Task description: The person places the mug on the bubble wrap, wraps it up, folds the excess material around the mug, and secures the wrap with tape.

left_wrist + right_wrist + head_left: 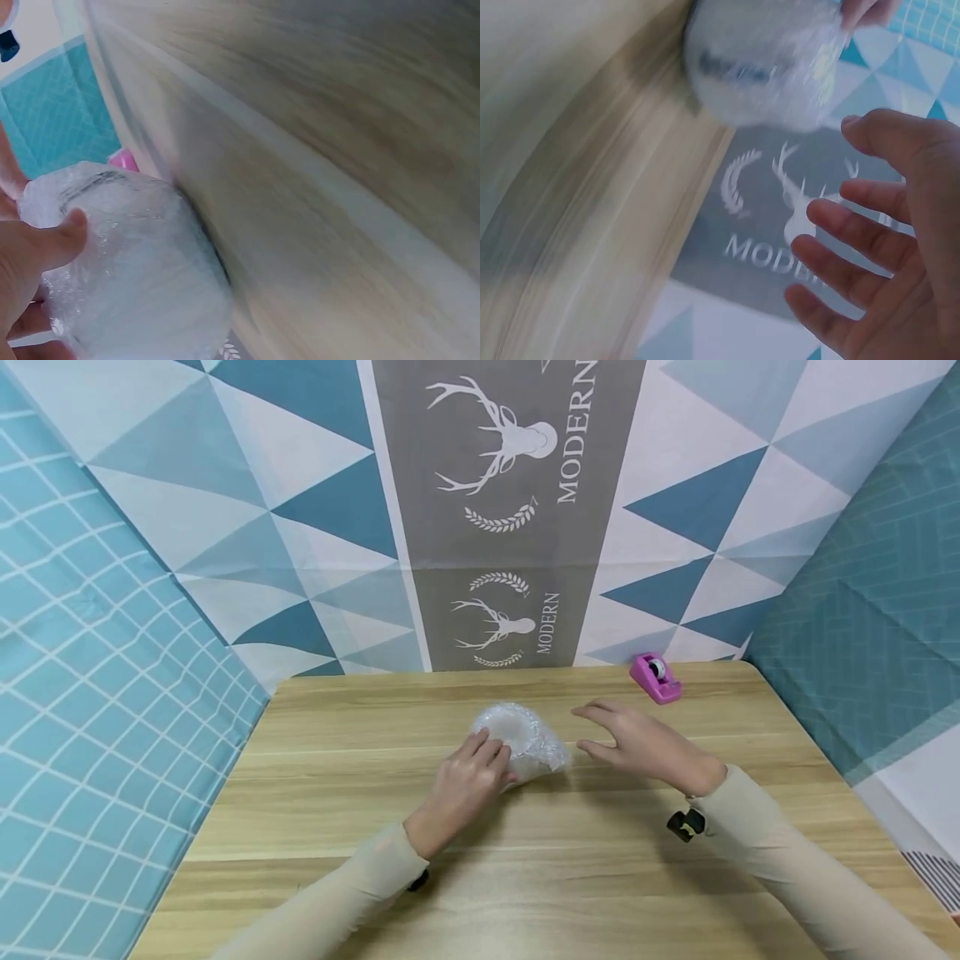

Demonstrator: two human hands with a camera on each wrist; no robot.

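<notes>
A round bundle in clear bubble wrap stands on the wooden table, with a loose corner of wrap sticking out to its right. My left hand holds it from the left, fingers over its upper edge. In the left wrist view the thumb lies against the bundle's wrapped side. What is inside the wrap cannot be made out. To the right, apart from the bundle, my right hand hovers with spread, slightly bent fingers. The right wrist view shows nothing in that hand; a dark smudged mark appears on the bundle.
A pink tape dispenser with a roll in it stands at the table's back right. Behind the wooden table hangs a patterned cloth with deer prints. Blue-checked cloth borders the left side.
</notes>
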